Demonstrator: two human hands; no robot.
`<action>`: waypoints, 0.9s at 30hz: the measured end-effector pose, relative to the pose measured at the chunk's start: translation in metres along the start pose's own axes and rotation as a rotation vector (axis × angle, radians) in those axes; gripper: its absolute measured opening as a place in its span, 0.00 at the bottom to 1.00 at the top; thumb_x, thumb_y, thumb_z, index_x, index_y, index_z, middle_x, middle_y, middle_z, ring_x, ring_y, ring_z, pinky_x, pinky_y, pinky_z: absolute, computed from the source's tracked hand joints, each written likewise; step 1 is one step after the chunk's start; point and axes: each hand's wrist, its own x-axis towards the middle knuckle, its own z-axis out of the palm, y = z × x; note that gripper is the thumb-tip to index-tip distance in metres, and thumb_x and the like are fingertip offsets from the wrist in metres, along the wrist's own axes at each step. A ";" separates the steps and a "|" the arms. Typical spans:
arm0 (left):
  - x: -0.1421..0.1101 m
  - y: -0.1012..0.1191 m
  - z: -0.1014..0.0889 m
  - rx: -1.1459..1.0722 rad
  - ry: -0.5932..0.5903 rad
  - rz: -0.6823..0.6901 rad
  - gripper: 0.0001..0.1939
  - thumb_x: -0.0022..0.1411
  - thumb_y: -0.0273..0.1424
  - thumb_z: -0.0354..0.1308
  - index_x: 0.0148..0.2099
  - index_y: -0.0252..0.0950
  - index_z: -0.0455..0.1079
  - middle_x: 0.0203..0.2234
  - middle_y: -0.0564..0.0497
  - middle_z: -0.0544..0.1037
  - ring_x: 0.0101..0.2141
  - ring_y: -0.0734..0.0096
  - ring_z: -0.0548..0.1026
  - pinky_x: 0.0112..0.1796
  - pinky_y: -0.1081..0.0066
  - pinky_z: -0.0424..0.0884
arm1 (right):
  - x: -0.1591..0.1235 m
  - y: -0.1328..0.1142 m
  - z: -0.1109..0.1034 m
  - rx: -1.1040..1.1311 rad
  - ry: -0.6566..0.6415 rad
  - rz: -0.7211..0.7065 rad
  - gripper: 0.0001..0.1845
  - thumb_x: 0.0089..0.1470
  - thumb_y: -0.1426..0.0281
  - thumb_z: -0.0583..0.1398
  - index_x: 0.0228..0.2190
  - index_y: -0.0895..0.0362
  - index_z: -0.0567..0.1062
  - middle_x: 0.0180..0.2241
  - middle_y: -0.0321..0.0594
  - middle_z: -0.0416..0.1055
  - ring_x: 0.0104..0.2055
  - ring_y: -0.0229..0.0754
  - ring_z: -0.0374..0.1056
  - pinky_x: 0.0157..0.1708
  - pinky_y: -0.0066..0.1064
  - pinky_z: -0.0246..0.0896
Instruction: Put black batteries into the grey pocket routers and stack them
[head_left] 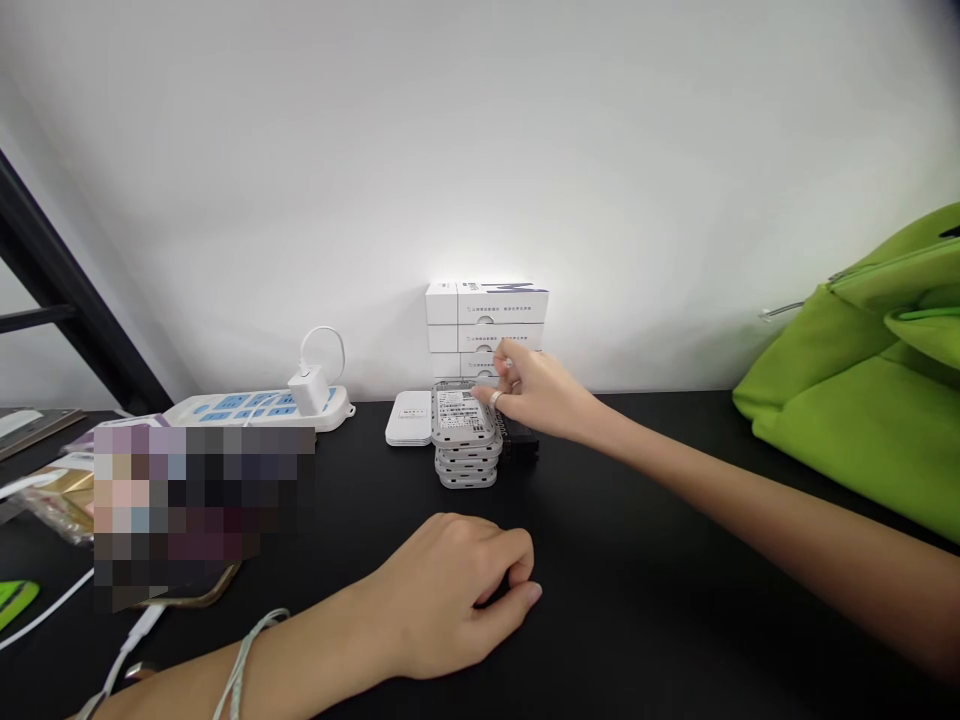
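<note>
A small stack of grey, rounded-rectangular devices [454, 425] stands on the black table, its top one showing a printed white label. My right hand [536, 390] reaches over from the right with curled fingers, its thumb at the top device's upper right edge. Whatever the fingers hold, if anything, is hidden. A ring shows on the thumb. Dark parts [521, 440] lie beside the stack, partly under that hand. On the left of the devices is a low pile of white cards or lids [410, 418]. My left hand [461, 595] rests loosely closed on the table in front, with nothing visible in it.
White boxes [502, 308] are stacked against the wall behind the devices. A power strip [259, 405] with a plugged-in white charger [308, 388] lies back left. Cables and pixelated items crowd the left side. A green bag [870, 390] stands at the right.
</note>
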 end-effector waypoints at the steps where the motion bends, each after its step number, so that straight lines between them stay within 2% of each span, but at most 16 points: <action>1: 0.000 0.000 0.000 -0.001 -0.002 -0.001 0.09 0.64 0.28 0.54 0.31 0.38 0.58 0.19 0.60 0.61 0.21 0.77 0.61 0.25 0.74 0.57 | 0.005 0.001 0.004 -0.018 -0.009 -0.005 0.16 0.50 0.63 0.60 0.28 0.51 0.54 0.22 0.28 0.59 0.21 0.36 0.53 0.20 0.29 0.47; 5: 0.000 -0.001 -0.001 0.003 -0.001 0.001 0.09 0.65 0.28 0.53 0.31 0.38 0.58 0.20 0.60 0.61 0.21 0.77 0.61 0.25 0.74 0.57 | 0.010 0.005 0.012 -0.036 -0.047 -0.040 0.15 0.47 0.71 0.58 0.28 0.51 0.54 0.23 0.29 0.59 0.21 0.35 0.53 0.20 0.29 0.47; 8: 0.000 0.000 -0.001 0.005 -0.003 0.003 0.09 0.65 0.28 0.53 0.31 0.38 0.59 0.20 0.59 0.62 0.20 0.76 0.61 0.25 0.74 0.57 | -0.001 0.007 0.003 -0.026 -0.040 -0.053 0.14 0.47 0.73 0.56 0.29 0.50 0.53 0.22 0.27 0.57 0.20 0.35 0.51 0.20 0.28 0.46; 13: 0.000 0.001 0.000 -0.010 0.002 -0.022 0.06 0.65 0.30 0.53 0.34 0.38 0.61 0.19 0.60 0.61 0.21 0.76 0.63 0.26 0.74 0.59 | -0.044 0.014 -0.020 0.067 -0.023 -0.009 0.12 0.50 0.70 0.56 0.29 0.50 0.54 0.17 0.24 0.55 0.20 0.35 0.51 0.19 0.28 0.48; 16: 0.000 0.000 0.001 -0.026 0.019 -0.039 0.09 0.66 0.33 0.54 0.33 0.38 0.62 0.18 0.60 0.62 0.21 0.76 0.64 0.26 0.74 0.59 | -0.078 0.024 -0.025 0.118 0.000 0.065 0.12 0.51 0.67 0.57 0.27 0.50 0.54 0.17 0.24 0.53 0.20 0.35 0.51 0.19 0.27 0.48; 20: 0.000 -0.001 0.003 -0.030 0.041 -0.086 0.14 0.63 0.39 0.58 0.31 0.38 0.61 0.16 0.61 0.62 0.21 0.76 0.64 0.26 0.74 0.58 | -0.108 0.031 -0.018 0.125 -0.046 0.112 0.12 0.54 0.68 0.55 0.26 0.50 0.54 0.17 0.24 0.54 0.20 0.35 0.51 0.19 0.27 0.49; 24: 0.000 -0.001 0.004 -0.023 0.051 -0.130 0.20 0.57 0.45 0.64 0.29 0.37 0.60 0.16 0.61 0.62 0.20 0.76 0.63 0.26 0.73 0.57 | -0.113 0.029 -0.004 0.055 -0.113 0.088 0.13 0.52 0.72 0.54 0.25 0.50 0.52 0.18 0.25 0.56 0.20 0.35 0.52 0.19 0.27 0.49; 27: 0.000 0.000 0.005 -0.010 0.044 -0.164 0.22 0.55 0.45 0.65 0.28 0.37 0.58 0.16 0.61 0.62 0.20 0.76 0.63 0.25 0.73 0.56 | -0.112 0.028 0.003 0.006 -0.134 0.071 0.14 0.51 0.75 0.54 0.25 0.50 0.52 0.18 0.25 0.56 0.20 0.35 0.52 0.19 0.27 0.48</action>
